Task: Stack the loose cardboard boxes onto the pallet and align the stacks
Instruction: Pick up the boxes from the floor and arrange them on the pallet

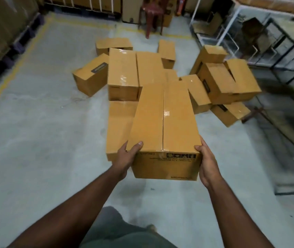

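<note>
Cardboard box (164,122) clamped at its near corners between left hand (124,158) and right hand (207,163), above stacked boxes (123,74).

grey concrete floor (44,140) (yellow-lined), maroon chair (151,13)

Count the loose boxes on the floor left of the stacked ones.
2. The labelled box lies askew against the stack on its left side; the far box sits behind it, farther back. The stack may hide more.

A long taped cardboard box (164,122) is hovering level above stacked boxes (123,74); loose boxes (228,83) are lying tumbled rightward.
</note>
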`<action>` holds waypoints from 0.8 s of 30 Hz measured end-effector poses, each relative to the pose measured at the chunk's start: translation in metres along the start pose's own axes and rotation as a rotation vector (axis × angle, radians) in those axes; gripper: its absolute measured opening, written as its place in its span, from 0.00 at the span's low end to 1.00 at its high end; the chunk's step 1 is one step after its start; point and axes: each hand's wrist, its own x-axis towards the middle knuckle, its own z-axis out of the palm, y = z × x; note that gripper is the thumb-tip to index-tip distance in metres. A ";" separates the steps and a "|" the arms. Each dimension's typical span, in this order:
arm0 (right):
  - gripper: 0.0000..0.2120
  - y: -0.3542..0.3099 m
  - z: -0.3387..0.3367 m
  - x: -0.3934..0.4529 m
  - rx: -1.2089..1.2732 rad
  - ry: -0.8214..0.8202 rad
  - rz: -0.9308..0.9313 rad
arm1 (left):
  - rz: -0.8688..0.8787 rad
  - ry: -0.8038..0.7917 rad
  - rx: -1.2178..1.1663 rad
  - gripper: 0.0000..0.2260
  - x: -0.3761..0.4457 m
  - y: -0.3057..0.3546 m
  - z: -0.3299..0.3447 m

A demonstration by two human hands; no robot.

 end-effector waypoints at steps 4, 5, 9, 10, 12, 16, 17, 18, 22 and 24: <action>0.30 -0.030 -0.076 0.043 -0.080 0.009 -0.014 | -0.009 -0.037 -0.001 0.45 0.029 0.008 0.085; 0.29 -0.035 -0.090 0.056 -0.089 0.012 -0.011 | -0.008 -0.031 0.003 0.47 0.040 0.008 0.102; 0.23 -0.050 -0.138 0.122 -0.060 0.001 0.012 | 0.028 -0.046 0.027 0.54 0.104 0.010 0.162; 0.21 -0.054 -0.148 0.144 -0.063 -0.007 0.018 | 0.030 -0.047 0.015 0.55 0.123 0.012 0.177; 0.20 -0.061 -0.163 0.191 -0.080 -0.030 0.033 | 0.015 -0.035 -0.034 0.55 0.164 0.015 0.201; 0.27 -0.079 -0.196 0.287 -0.089 -0.072 0.067 | -0.028 -0.032 -0.041 0.47 0.247 0.033 0.249; 0.26 -0.083 -0.203 0.307 -0.084 -0.075 0.075 | -0.028 -0.040 -0.027 0.40 0.263 0.039 0.258; 0.25 -0.089 -0.212 0.330 -0.085 -0.070 0.081 | -0.025 -0.056 -0.006 0.32 0.281 0.048 0.271; 0.24 -0.120 -0.240 0.404 -0.152 -0.080 0.093 | -0.004 -0.080 0.034 0.22 0.344 0.083 0.312; 0.24 -0.139 -0.252 0.442 -0.185 -0.104 0.094 | 0.007 -0.088 0.048 0.20 0.372 0.107 0.330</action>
